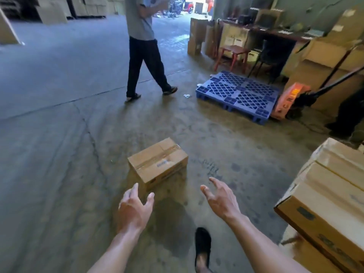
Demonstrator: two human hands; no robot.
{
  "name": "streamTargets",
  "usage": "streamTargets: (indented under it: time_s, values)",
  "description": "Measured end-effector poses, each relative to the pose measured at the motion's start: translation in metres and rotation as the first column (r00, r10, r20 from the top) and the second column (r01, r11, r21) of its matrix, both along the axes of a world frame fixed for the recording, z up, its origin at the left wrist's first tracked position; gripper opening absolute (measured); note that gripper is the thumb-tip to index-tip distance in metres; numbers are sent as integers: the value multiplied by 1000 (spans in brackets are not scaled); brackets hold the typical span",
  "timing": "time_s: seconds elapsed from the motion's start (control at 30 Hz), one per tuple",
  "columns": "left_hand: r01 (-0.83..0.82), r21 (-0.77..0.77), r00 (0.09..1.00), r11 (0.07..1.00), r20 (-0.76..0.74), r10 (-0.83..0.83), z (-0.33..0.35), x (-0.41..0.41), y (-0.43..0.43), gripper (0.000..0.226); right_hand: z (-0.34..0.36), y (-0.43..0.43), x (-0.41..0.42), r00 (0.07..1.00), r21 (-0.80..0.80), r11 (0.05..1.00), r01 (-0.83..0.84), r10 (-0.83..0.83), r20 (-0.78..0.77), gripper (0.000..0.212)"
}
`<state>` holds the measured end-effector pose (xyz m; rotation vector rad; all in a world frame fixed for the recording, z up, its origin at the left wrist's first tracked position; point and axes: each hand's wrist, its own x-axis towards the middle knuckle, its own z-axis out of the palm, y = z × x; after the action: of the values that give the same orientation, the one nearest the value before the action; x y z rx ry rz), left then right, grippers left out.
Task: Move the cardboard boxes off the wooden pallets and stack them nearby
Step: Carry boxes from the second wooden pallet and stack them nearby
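One cardboard box (157,162) alone on the floor (59,154); stacked boxes (325,194) at right, likely awaiting transfer. Left hand (134,207), right hand (220,200): spread, empty.

Single taped cardboard box (157,161) sits alone on the concrete floor (59,134). Left hand (134,208) and right hand (220,198) both reach toward it, fingers spread, holding nothing. Stacked boxes (325,198) at right edge. Blue plastic pallet (238,95) beyond; a person (144,46) walking past.
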<state>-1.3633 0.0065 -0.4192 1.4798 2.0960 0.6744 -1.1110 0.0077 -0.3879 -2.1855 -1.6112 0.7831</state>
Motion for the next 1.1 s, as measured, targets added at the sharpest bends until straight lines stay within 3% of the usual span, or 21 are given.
streamTargets:
  time_s: [0.13, 0.33, 0.53, 0.7, 0.93, 1.1]
  values:
    - [-150, -131, 989, 980, -33, 147, -64, 10, 84, 67, -72, 127, 24, 998, -98, 993, -66, 65, -12, 62]
    - [-363, -307, 930, 880, -55, 364, -157, 51, 218, 71, -187, 317, 64, 983, -254, 951, -180, 184, -5, 65]
    - [-449, -332, 885, 829, -35, 465, -259, 76, 321, 71, -302, 454, 74, 962, -322, 917, -236, 267, 56, 70]
    - [-513, -358, 838, 780, -14, 545, -397, 63, 397, 78, -433, 542, 72, 929, -353, 881, -315, 363, 76, 68]
    - [-588, -429, 763, 686, -14, 646, -556, 21, 458, 100, -593, 621, 78, 955, -343, 919, -195, 257, 145, 75]
    - [-649, -462, 624, 604, 131, 770, -590, -3, 466, 80, -630, 639, 74, 999, -295, 955, -4, 13, 30, 76]
